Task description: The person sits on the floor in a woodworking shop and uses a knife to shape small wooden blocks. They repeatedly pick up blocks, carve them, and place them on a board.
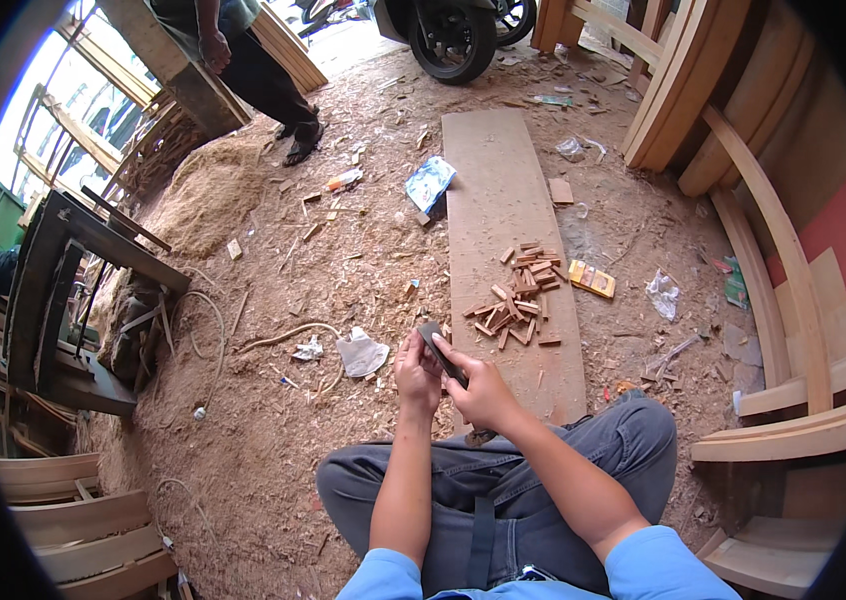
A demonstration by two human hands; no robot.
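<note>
My right hand [484, 393] is wrapped round a dark, flat, bar-like tool [431, 333], its thumb lying along it. The tool's exact kind is unclear. Close against its far end, my left hand [416, 376] has its fingers curled; whatever lies inside them is hidden. A brownish end [480, 437] shows below my right wrist, and I cannot tell whether it belongs to the tool. Just beyond my hands, a loose pile of small wooden pieces [518, 305] lies on a long flat board [491, 160].
Shavings and scraps cover the ground. A yellow packet [592, 279] lies right of the board, a blue packet [430, 184] left. Wooden frames [778, 260] lean at right; a dark frame [43, 290] stands at left. A person [268, 85] and a motorbike wheel [453, 45] are at the back.
</note>
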